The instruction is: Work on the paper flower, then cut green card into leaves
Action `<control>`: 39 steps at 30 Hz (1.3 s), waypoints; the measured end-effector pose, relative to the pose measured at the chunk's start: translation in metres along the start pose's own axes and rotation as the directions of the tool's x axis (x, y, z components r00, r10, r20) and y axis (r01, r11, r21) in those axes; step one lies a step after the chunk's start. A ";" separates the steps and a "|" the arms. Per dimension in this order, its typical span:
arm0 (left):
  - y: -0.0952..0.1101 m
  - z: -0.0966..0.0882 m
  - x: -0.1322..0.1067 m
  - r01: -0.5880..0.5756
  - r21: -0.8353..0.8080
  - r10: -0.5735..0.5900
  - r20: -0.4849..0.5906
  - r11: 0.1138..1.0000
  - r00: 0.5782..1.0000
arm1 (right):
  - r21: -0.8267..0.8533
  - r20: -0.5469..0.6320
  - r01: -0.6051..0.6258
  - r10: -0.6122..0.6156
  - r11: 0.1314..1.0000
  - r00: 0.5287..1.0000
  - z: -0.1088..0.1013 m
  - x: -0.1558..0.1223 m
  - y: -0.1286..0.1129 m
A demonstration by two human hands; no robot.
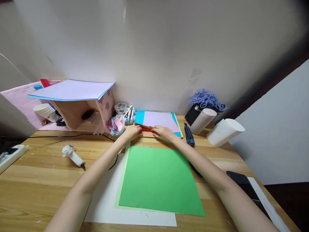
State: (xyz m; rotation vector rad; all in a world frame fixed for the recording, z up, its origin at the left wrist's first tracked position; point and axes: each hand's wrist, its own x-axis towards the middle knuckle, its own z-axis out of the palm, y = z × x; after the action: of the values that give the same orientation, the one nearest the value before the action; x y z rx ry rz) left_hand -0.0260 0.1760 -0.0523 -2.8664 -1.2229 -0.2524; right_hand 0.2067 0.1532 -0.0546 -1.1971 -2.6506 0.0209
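Both arms reach forward to the stack of coloured paper at the back of the table. My left hand point(133, 132) and my right hand point(163, 133) each pinch the near part of an orange sheet of paper point(146, 130), which is bent up between them. Beneath and behind it lie a lilac sheet point(158, 118) and a blue sheet point(140, 115), with other colours showing at the edges. Closer to me, a large green sheet point(160, 180) rests on a pale green sheet and a white sheet point(103, 199); neither hand touches these.
A cardboard box point(106, 108) under a lilac sheet stands left, beside a plastic cup of paper scraps point(116, 125) and markers point(130, 113). A hot glue gun point(73, 156) lies left. Right are a blue utility knife point(189, 134), paper rolls point(224, 131) and blue yarn point(205, 99).
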 end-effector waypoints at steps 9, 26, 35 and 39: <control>0.003 -0.006 0.004 -0.101 0.141 0.088 0.091 0.985 0.992 | 0.012 0.015 -0.015 0.015 1.000 1.000 -0.002 0.001 0.001; 0.000 -0.005 -0.005 -0.045 0.139 0.061 -0.109 0.989 0.992 | -0.020 -0.045 -0.104 0.103 0.994 0.994 0.001 0.005 0.001; 0.003 -0.002 -0.006 -0.055 0.119 0.072 -0.140 0.991 0.988 | 0.017 -0.159 -0.144 0.145 0.989 0.977 0.002 0.007 0.015; 0.000 0.002 -0.004 -0.088 0.125 0.097 -0.064 0.988 0.993 | 0.023 -0.124 -0.081 0.084 0.996 0.989 0.000 0.005 0.013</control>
State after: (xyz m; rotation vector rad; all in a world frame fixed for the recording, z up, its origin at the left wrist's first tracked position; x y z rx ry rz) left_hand -0.0285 0.1736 -0.0551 -2.7755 -1.0518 -0.2645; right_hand 0.2126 0.1656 -0.0553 -1.2589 -2.4874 -0.0163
